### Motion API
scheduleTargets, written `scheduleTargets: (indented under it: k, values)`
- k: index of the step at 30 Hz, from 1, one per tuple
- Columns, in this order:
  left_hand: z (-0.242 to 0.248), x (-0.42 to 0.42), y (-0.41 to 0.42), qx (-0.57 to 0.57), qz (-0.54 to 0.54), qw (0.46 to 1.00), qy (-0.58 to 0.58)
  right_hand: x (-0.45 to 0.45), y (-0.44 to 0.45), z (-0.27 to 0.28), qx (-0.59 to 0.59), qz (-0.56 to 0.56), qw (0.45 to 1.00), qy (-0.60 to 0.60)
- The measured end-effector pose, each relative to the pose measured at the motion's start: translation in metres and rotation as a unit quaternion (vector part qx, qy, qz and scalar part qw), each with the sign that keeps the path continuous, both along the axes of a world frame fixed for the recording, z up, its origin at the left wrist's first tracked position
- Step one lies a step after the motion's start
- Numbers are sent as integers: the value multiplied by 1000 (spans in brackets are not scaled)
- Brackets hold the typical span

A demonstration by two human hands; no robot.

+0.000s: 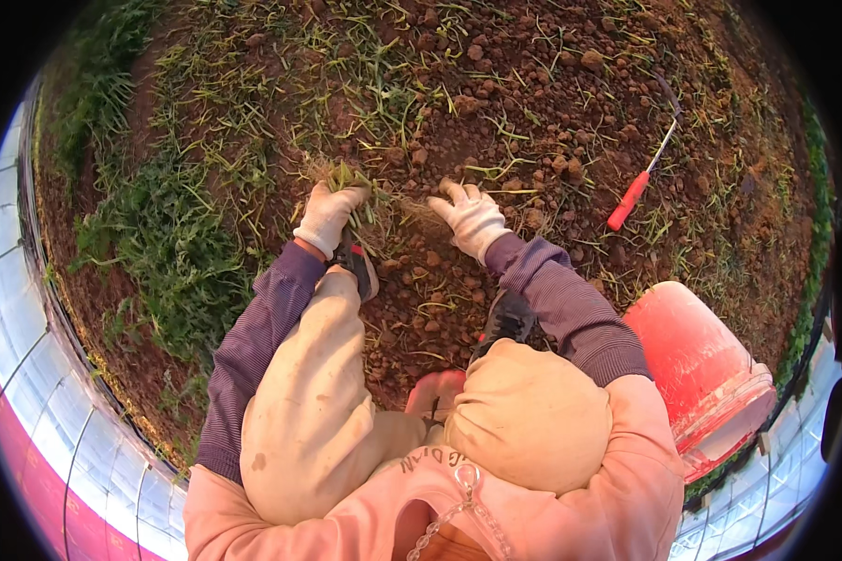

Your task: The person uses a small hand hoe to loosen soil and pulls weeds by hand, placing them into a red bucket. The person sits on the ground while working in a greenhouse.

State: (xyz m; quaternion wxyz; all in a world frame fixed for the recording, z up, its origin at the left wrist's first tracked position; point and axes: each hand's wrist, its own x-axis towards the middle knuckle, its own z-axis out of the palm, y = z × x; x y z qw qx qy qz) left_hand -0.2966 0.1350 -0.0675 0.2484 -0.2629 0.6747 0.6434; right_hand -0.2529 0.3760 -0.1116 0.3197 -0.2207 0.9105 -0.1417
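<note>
My left hand, in a pale work glove, is closed around a small bunch of green plant stems with stringy roots. The bunch is above the soil, just in front of my left shoe. My right hand, gloved too, is low over the soil with thumb and fingers apart. Fine dry roots lie beside its thumb; whether it touches them I cannot tell. A sickle with a red handle and thin curved blade lies on the ground to the right, out of reach of both hands' fingers.
Beside my right arm a red plastic bucket lies tipped on its side. Leafy green plants are heaped at the left. Cut stems and reddish clods cover the ground. Plastic sheeting edges the plot. A pink-red object is beneath me.
</note>
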Motion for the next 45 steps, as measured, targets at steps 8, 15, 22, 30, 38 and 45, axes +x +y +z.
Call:
scheduleTargets:
  k: [8,15,22,30,38,45]
  values:
    - [9,2,-14,42,56,996,-56,-60,121,41,-301,-365,864,-173]
    - [10,4,-7,64,46,995,-54,-54,81,37,103,-137,984,53]
    - [-5,6,-15,25,8,999,-45,-60,56,10,-174,-373,908,-83]
    - [-1,-2,0,28,11,996,-81,-104,61,4,122,-156,980,17]
    - [2,0,-6,32,25,993,-112,-121,92,7,146,-156,976,39]
    - [-5,5,-15,37,11,997,-69,-112,85,-3,34,-255,964,70]
